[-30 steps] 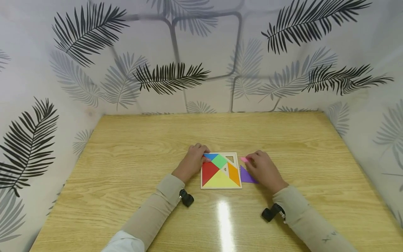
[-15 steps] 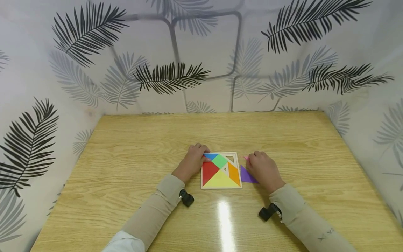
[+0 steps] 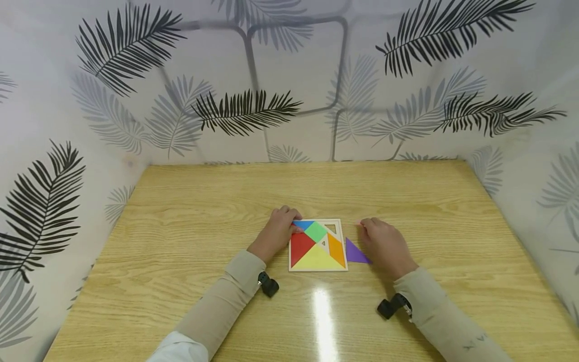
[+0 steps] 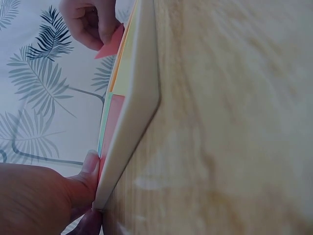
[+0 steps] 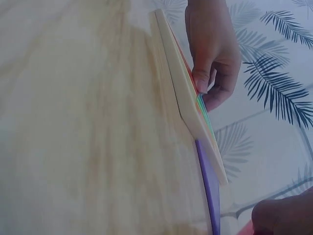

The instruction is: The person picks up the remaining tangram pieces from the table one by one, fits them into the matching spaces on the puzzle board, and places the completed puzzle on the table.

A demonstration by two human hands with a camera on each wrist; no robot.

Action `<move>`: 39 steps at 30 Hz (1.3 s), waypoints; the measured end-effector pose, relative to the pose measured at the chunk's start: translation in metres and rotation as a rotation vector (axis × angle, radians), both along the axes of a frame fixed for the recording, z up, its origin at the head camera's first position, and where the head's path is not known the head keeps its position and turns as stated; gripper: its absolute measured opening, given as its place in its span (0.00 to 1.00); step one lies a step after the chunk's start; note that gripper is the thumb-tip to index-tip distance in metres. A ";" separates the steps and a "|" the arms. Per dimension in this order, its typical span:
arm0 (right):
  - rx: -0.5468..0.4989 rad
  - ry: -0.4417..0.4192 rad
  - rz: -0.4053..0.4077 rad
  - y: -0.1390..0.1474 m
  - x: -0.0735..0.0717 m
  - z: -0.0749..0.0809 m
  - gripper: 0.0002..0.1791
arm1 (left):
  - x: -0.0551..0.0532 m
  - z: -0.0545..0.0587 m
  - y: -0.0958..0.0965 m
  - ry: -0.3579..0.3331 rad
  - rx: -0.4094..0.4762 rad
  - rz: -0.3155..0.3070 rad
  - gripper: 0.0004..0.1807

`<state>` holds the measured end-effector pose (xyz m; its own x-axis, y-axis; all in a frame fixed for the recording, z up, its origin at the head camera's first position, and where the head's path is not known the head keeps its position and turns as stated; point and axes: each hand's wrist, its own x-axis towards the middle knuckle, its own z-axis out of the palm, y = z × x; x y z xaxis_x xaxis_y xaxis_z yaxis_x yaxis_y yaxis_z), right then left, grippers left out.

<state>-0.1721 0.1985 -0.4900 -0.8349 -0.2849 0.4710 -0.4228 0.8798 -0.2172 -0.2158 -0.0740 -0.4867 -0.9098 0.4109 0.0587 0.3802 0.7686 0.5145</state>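
Note:
A square wooden tangram tray (image 3: 343, 251) lies flat on the table. Blue, green, red, yellow and orange pieces fill most of it; bare spots show at its upper right and beside the orange parallelogram (image 3: 335, 249). My left hand (image 3: 275, 232) grips the tray's upper left corner, thumb on top, as the left wrist view also shows. To the right of the tray, my right hand (image 3: 385, 247) pinches a small pink triangle (image 4: 113, 42), held off the table. Only its tip shows in the head view. A purple triangle (image 3: 355, 254) lies against the tray's right edge.
The wood-grain table (image 3: 217, 201) extends around the tray on every side. Leaf-patterned cloth (image 3: 298, 136) hangs behind it and at both sides. Each wrist carries a small black camera (image 3: 270, 287).
My right hand turned the pink triangle in its fingers and shifted slightly right, away from the tray. Less of the pink piece shows in the head view. My left hand stayed on the tray.

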 end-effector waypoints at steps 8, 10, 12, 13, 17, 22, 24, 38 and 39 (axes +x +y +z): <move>-0.242 -0.251 -0.076 0.010 0.000 0.005 0.12 | 0.001 0.000 0.000 -0.005 -0.001 0.005 0.14; -0.275 -0.313 -0.097 0.013 0.000 0.005 0.14 | 0.001 0.000 0.000 -0.005 -0.001 0.005 0.14; -0.312 -0.370 -0.116 0.015 0.000 0.005 0.15 | 0.002 0.000 0.000 -0.002 -0.004 0.005 0.14; -0.332 -0.393 -0.124 0.015 0.000 0.006 0.15 | 0.001 0.000 0.000 0.000 -0.004 0.004 0.14; -0.395 -0.429 -0.129 0.018 -0.001 0.007 0.13 | 0.001 0.000 0.000 0.004 -0.007 0.005 0.14; -0.440 -0.452 -0.115 0.020 0.000 0.010 0.11 | 0.001 0.001 0.000 0.002 -0.005 0.004 0.14; -0.451 -0.470 -0.111 0.020 0.000 0.011 0.10 | 0.001 0.001 0.000 0.002 -0.004 0.003 0.14; -0.539 -0.550 -0.056 0.011 0.001 0.004 0.11 | 0.001 0.002 0.001 -0.008 -0.010 0.006 0.13; -0.542 -0.553 -0.051 0.009 0.001 0.005 0.11 | 0.001 0.002 0.001 -0.008 -0.011 0.006 0.13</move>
<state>-0.1706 0.2080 -0.4853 -0.9951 -0.0881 0.0447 -0.0891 0.6060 -0.7905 -0.2153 -0.0731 -0.4851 -0.9125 0.4062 0.0473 0.3719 0.7762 0.5091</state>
